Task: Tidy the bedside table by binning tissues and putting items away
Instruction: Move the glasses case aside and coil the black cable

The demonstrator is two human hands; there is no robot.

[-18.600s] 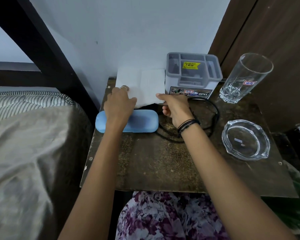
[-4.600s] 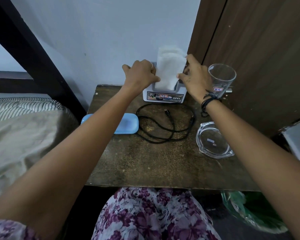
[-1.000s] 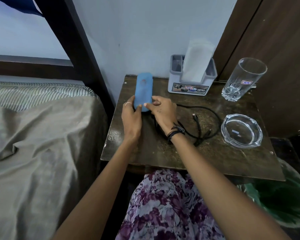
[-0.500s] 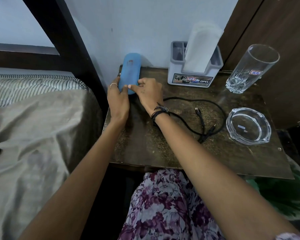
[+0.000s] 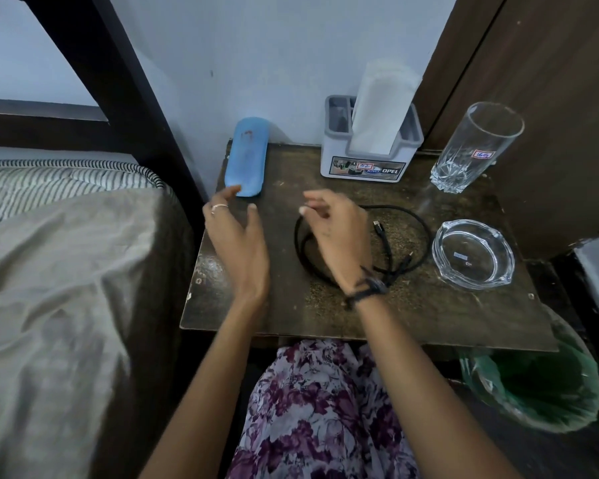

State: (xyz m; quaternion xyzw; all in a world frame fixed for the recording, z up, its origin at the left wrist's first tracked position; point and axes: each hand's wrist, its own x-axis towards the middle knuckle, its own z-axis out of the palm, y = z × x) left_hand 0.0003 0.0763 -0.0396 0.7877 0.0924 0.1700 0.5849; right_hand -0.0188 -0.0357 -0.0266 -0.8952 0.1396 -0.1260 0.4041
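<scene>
A light blue case point(image 5: 247, 157) leans on end against the wall at the back left corner of the dark bedside table point(image 5: 291, 305). My left hand point(image 5: 237, 243) hovers just in front of it, fingers spread, holding nothing. My right hand point(image 5: 336, 236) floats open above a coiled black cable point(image 5: 408, 223) in the table's middle. White folded tissues point(image 5: 381, 108) stand upright in a grey organiser box point(image 5: 367, 164) at the back.
A tall empty glass point(image 5: 474, 146) stands at the back right beside a wooden door. A glass ashtray point(image 5: 472, 254) sits at the right. A bin with a green liner point(image 5: 540, 385) is below the table's right corner. The bed point(image 5: 66, 288) lies to the left.
Both hands have let go of the blue case and drawn back toward me; the case stays leaning against the wall. My right hand moved right, over the cable.
</scene>
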